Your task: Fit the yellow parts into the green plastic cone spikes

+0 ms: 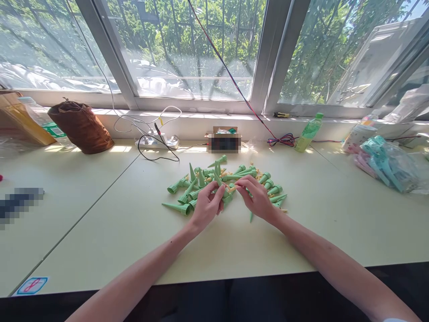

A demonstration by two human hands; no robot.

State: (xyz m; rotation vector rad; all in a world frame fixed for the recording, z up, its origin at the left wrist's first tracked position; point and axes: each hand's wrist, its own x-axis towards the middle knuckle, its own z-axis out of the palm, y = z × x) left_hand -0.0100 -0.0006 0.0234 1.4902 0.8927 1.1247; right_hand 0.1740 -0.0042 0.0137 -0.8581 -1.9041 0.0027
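Note:
My left hand point(207, 206) is closed around a green plastic watering spike point(217, 178), its tapered tip pointing up and its wide collar low. From the right, my right hand point(257, 197) pinches a small yellow plastic piece point(232, 189) against the side of that spike. The exact contact between the two parts is too small to make out. Around both hands lies a loose pile of similar green spikes point(179, 208), some upright and others on their sides. Small yellow pieces point(259, 175) are scattered among them, partly hidden by the spikes and my fingers.
Behind the pile are a small box point(224, 142), a power strip point(152, 141) with cables and a coiled wire point(281, 139). A green bottle point(309, 132) and bagged items point(385, 163) stand right; a brown pouch point(80, 127) is left. The table point(241, 255) ends near my body.

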